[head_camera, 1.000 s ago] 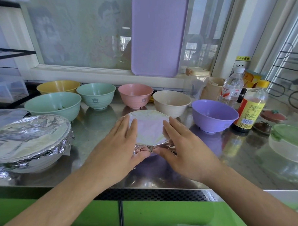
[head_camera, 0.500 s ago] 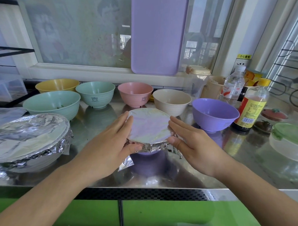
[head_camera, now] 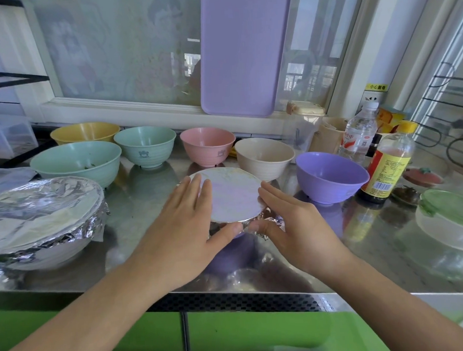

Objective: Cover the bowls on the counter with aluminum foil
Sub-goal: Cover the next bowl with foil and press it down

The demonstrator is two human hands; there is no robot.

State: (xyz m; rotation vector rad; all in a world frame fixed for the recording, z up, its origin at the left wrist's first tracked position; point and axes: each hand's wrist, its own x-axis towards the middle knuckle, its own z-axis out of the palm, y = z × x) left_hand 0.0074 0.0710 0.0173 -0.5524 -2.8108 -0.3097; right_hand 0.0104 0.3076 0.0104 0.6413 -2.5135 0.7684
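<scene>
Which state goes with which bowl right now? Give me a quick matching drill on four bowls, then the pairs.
Things:
1. large bowl at the far left
2. small bowl between the hands
3. purple bowl
4. pink bowl

States:
A. uncovered, in the back row near the window
B. foil-topped, left hand and right hand pressing foil at its rim
C. foil-wrapped, no hand on it
D. uncovered, beside the yellow-capped sauce bottle

Pairs: 1-C, 2-B, 3-D, 4-A
</scene>
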